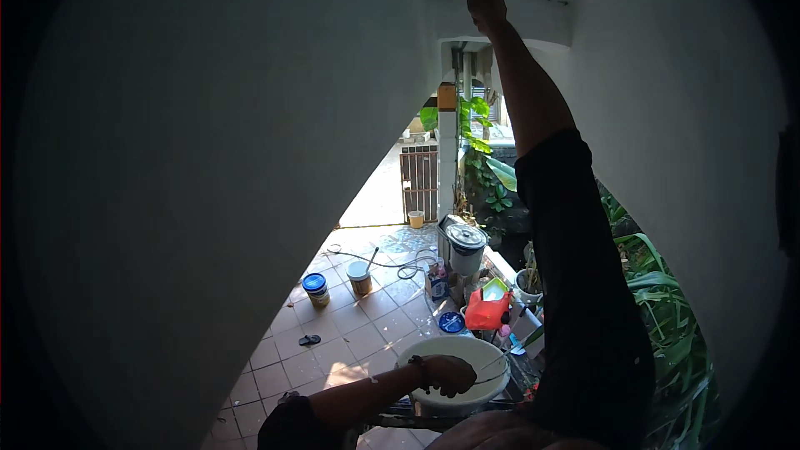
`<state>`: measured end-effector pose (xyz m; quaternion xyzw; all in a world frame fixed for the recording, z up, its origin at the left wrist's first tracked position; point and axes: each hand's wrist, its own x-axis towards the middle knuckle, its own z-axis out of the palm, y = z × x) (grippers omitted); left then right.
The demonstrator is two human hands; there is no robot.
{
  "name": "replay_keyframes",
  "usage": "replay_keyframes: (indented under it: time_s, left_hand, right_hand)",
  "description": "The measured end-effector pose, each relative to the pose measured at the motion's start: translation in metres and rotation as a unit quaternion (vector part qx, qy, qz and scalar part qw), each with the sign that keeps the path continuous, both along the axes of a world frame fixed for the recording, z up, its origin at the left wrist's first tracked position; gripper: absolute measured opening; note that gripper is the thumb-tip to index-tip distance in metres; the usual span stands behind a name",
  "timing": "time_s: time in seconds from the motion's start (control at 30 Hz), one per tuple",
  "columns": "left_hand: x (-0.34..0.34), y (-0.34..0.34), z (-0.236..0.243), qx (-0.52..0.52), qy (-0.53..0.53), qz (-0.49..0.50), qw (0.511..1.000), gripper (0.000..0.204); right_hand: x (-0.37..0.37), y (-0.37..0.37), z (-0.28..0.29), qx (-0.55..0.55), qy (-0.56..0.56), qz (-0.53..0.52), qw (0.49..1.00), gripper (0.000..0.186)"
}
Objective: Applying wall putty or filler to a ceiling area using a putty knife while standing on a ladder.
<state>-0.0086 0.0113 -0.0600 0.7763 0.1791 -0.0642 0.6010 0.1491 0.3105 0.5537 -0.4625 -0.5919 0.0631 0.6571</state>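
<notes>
Seen from high against a white wall [208, 158], a person's left hand [448, 373] closes over the rim of a white bucket [454, 352], gripping its edge where it sits on a dark platform well above the tiled yard [350, 325]. Down on the tiles stand a blue-lidded paint can [315, 287], a second can [359, 277] and a lidded metal pot [463, 243], with an orange bag [486, 310] nearer the bucket. The right hand [487, 10] reaches overhead in a tight fist against the white ceiling edge [533, 17]; what it holds cannot be told.
</notes>
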Motion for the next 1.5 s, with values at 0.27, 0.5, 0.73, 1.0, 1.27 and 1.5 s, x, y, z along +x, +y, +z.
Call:
replay_keyframes:
  time_s: [0.27, 0.5, 0.73, 1.0, 1.27, 1.5]
  left_hand:
    - [-0.004, -0.007, -0.004, 0.012, 0.051, 0.048, 0.997, 0.011]
    - [-0.005, 0.002, 0.000, -0.092, -0.035, 0.009, 0.995, 0.014]
    - [0.002, 0.007, -0.017, 0.018, -0.023, -0.023, 0.999, 0.012]
    - [-0.001, 0.000, -0.037, 0.074, -0.085, 0.001, 0.994, 0.012]
    - [0.002, 0.004, -0.026, 0.074, -0.042, 0.017, 0.996, 0.009]
    - [0.001, 0.000, -0.012, -0.002, 0.059, 0.038, 0.998, 0.012]
  right_hand:
    - [0.010, 0.042, 0.023, 0.183, -0.500, -0.366, 0.763, 0.008]
    - [0.029, 0.010, 0.037, 0.153, -0.566, -0.374, 0.719, 0.010]
    - [0.034, 0.027, 0.033, 0.153, -0.514, -0.385, 0.751, 0.010]
    - [0.005, 0.007, 0.039, 0.218, -0.553, -0.379, 0.709, 0.014]
    - [0.028, -0.019, 0.041, 0.358, -0.568, -0.359, 0.649, 0.002]
    - [0.016, -0.058, -0.020, -0.015, 0.018, 0.206, 0.978, 0.008]
